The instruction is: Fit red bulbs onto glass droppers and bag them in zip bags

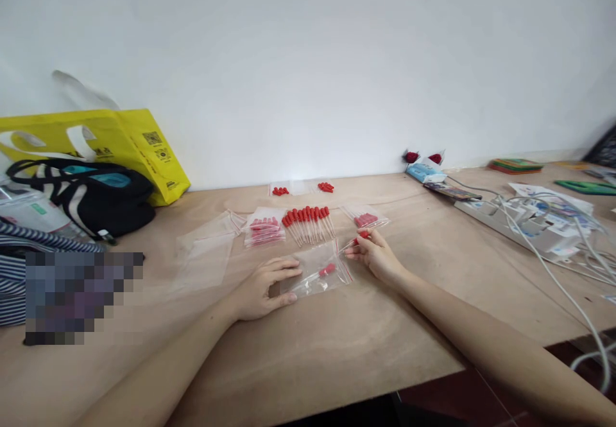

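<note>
A clear zip bag with a red line along its right-hand mouth lies flat on the table. Inside it is one dropper with a red bulb. My left hand rests on the bag's left end, fingers stretched out and thumb apart. My right hand pinches another dropper by its red bulb, its thin tube pointing left by the bag's mouth. Just beyond the bag, several loose droppers lie in a fanned row. Filled bags are stacked left of them; another filled bag lies right.
Empty clear bags lie at left. Two groups of red bulbs sit near the wall. A yellow bag and a black bag stand left. A power strip with white cables is at right. The table's front edge runs below my right forearm.
</note>
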Available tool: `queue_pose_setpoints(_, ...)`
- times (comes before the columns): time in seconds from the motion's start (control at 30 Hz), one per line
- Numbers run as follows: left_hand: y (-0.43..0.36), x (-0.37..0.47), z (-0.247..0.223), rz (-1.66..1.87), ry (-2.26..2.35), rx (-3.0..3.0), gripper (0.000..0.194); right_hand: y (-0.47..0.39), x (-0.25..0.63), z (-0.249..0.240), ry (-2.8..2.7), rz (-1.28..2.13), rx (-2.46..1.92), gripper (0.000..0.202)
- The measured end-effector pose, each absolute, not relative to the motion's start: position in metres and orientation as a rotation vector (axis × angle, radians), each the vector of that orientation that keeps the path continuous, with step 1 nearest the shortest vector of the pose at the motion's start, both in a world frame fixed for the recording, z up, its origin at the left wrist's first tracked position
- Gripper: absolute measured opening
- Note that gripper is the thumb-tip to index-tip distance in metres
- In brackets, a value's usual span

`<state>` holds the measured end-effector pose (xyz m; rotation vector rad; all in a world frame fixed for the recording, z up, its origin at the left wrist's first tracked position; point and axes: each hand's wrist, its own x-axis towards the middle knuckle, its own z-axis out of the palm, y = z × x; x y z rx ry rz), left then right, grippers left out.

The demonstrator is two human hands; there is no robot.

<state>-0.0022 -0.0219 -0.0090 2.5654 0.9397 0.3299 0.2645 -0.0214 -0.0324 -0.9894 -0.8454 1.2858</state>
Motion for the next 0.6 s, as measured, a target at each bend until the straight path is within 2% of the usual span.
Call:
queue_pose_setpoints(0.2, -0.024, -0.001, -0.007, 0.319, 0.963, 2.546, 0.051, -0.031, 0.258, -0.032, -1.123, 1.327, -1.073, 0.037)
queue_pose_setpoints(0.5, -0.023, 0.0, -0.01, 0.345, 0.962, 2.546, 0.049, -0.022, 0.264, -0.043, -1.653, 0.94, -1.145, 0.025)
queue_pose_setpoints(0.6, -0.023, 0.0, -0.009, 0.363, 0.946, 2.555, 0.048, -0.022, 0.265, -0.038, -1.763, 0.961, -1.101, 0.023)
